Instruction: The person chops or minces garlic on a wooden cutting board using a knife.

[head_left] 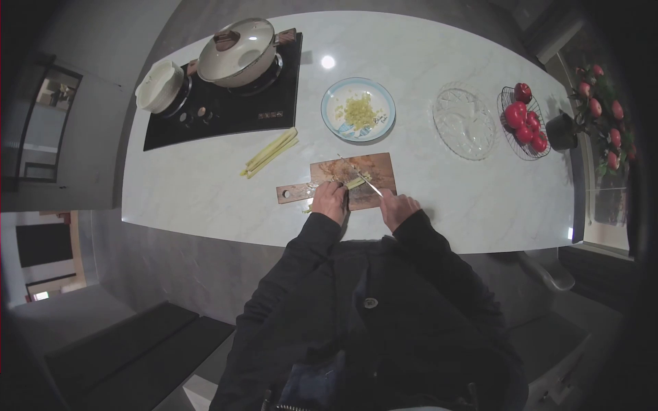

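Observation:
My left hand [330, 201] is closed on pale green stalks [357, 182] that lie on a wooden cutting board [375, 164]. My right hand [399, 208] grips a knife [370, 182], its blade angled up and left across the stalk ends. Small cut bits lie around the blade. Behind the board stands a blue-rimmed plate [331, 130] holding a heap of chopped light green pieces [359, 111]. More long stalks [270, 152] rest on the counter, left of the plate.
A black cooktop [226, 116] at the back left carries a lidded pan [240, 58] and a white pot [160, 88]. To the right are a clear glass dish [465, 122], a wire basket of red fruit [526, 125] and a potted plant [562, 131] on the white counter [205, 185].

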